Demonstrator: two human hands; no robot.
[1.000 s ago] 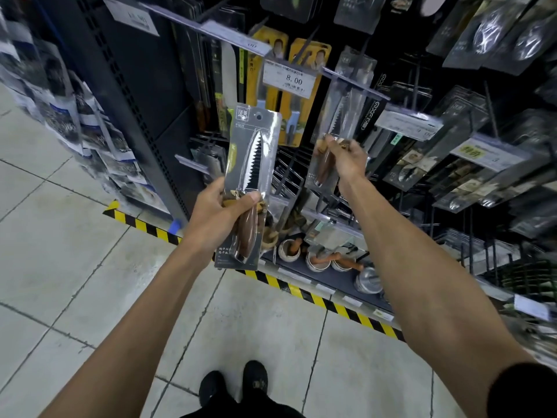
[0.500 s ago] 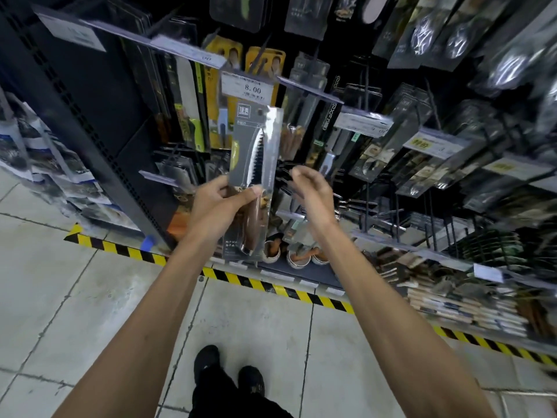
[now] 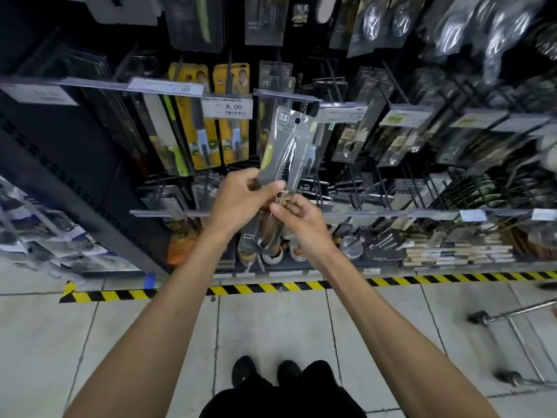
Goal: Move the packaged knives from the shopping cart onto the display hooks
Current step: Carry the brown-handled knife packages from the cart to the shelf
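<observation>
Left hand [image 3: 241,202], right hand [image 3: 303,223], gripping packaged knife [image 3: 286,146] between

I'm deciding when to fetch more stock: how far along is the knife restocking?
Done: similar knife packs hang on a hook behind, though who hung them is unclear. In hand: left hand and right hand both grip one packaged knife, its hole not yet on a hook. Left: hang it; of the cart only the bottom frame shows, so remaining stock is unknown.
</observation>
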